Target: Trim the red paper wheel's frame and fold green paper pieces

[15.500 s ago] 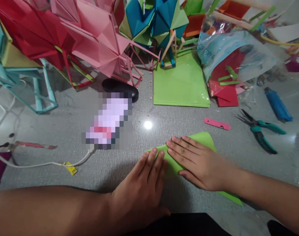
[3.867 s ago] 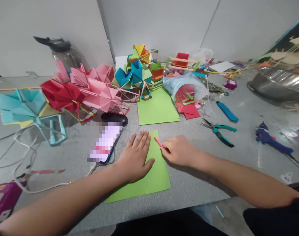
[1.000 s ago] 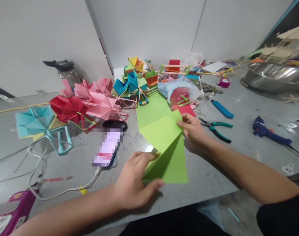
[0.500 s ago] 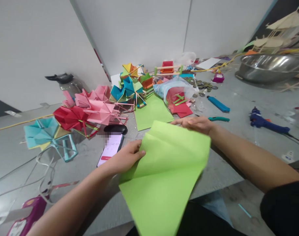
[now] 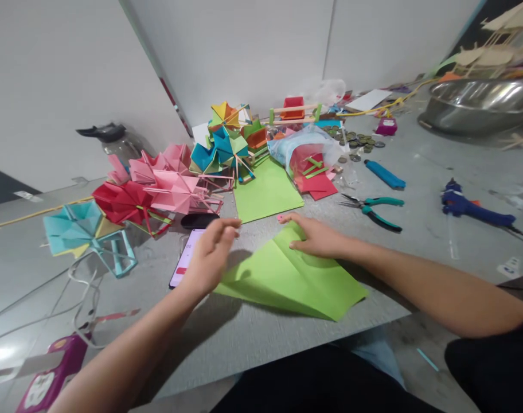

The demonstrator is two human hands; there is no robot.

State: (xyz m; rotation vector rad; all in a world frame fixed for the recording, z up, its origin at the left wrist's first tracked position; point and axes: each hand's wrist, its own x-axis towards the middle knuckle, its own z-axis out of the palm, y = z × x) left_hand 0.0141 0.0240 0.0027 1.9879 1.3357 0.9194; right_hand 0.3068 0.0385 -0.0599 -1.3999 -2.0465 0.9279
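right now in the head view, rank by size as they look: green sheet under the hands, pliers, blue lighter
1. green sheet, by far the largest
2. pliers
3. blue lighter, though it lies farther from the camera, so the gap to the pliers is unsure

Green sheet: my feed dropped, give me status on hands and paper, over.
Right hand flat on the green sheet, pressing its far corner to the table. Left hand open, lifted just above the sheet's left edge, holding nothing. Phone close by the left hand.

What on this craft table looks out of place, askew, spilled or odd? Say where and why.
The green sheet under the right hand lies crooked, one corner poking past the table edge. Coins lie scattered loose near the far side, beside the plastic bag.
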